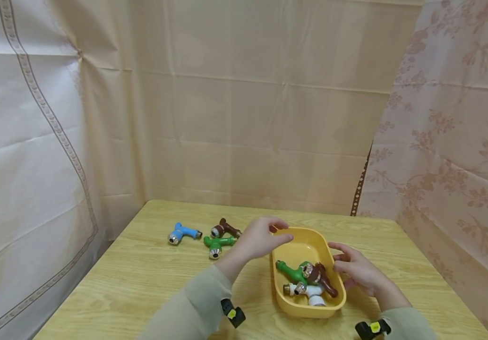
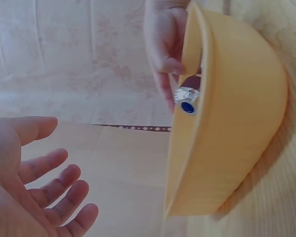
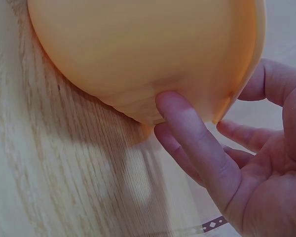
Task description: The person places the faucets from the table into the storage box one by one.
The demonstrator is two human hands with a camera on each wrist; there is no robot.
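A yellow tub [image 1: 307, 310] holds a green faucet [image 1: 288, 271], a brown faucet [image 1: 326, 282] and a white faucet [image 1: 311, 291]. By its left rim the left hand [image 1: 261, 237] is raised with nothing in it; in the left wrist view that hand [image 2: 44, 182] has its fingers spread, apart from the tub [image 2: 237, 108]. At the tub's right side is the right hand [image 1: 360, 270]. In the right wrist view the right hand [image 3: 246, 153] has its fingers extended around the tub's edge, a fingertip against the outer wall [image 3: 138, 54].
Left of the tub on the wooden table [image 1: 141, 283] lie a blue faucet [image 1: 184, 231], a brown faucet [image 1: 225, 228] and a green faucet [image 1: 218, 243], the last two close together near the left forearm. Curtains hang behind the table and at both sides.
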